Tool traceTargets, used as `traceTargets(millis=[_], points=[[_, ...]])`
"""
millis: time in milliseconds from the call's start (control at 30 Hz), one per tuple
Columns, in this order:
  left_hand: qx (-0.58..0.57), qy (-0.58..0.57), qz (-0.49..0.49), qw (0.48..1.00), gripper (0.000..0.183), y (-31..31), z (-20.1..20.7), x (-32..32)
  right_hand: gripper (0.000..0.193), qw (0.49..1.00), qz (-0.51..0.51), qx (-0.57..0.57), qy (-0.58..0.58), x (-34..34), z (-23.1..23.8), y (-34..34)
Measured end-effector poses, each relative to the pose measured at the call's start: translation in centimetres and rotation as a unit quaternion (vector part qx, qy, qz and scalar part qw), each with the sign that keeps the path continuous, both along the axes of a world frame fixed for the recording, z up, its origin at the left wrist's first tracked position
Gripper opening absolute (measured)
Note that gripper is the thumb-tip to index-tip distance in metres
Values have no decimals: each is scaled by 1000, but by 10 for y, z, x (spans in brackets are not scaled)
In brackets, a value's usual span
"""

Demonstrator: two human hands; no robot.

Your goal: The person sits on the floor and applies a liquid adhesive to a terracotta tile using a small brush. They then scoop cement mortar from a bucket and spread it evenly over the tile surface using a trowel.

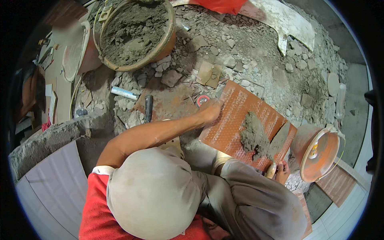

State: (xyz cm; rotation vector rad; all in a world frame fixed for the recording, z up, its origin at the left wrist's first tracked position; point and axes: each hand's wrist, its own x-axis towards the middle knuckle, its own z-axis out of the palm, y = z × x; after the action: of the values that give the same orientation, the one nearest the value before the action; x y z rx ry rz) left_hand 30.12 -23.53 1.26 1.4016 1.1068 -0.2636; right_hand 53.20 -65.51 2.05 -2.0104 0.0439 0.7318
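Note:
My left hand is closed on the upper left edge of a reddish-brown tile, whose ribbed back faces up, tilted in front of my knees. A mound of wet grey mortar sits on the tile's middle. Beside it lies the mortar-coated blade of a trowel. Its wooden handle comes down over the tile's near edge, against my right hand. The fingers there look curled at the handle, though part of the grip is hidden. My bent knees in grey trousers cover the area below.
A large tub of mortar stands at the far left, beside an orange bucket. Another bucket tilts at right. Rubble covers the ground. A black handle, a white-blue tube and a red round object lie leftward.

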Motion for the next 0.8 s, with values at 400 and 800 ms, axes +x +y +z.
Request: traceTargets(millis=[400, 800], points=[[390, 15, -305, 869, 41, 29, 26, -35, 26, 989, 102, -95, -55, 41, -28, -25], [366, -31, -367, 855, 61, 45, -9, -86, 26, 992, 49, -113, 2, 29, -56, -5]])
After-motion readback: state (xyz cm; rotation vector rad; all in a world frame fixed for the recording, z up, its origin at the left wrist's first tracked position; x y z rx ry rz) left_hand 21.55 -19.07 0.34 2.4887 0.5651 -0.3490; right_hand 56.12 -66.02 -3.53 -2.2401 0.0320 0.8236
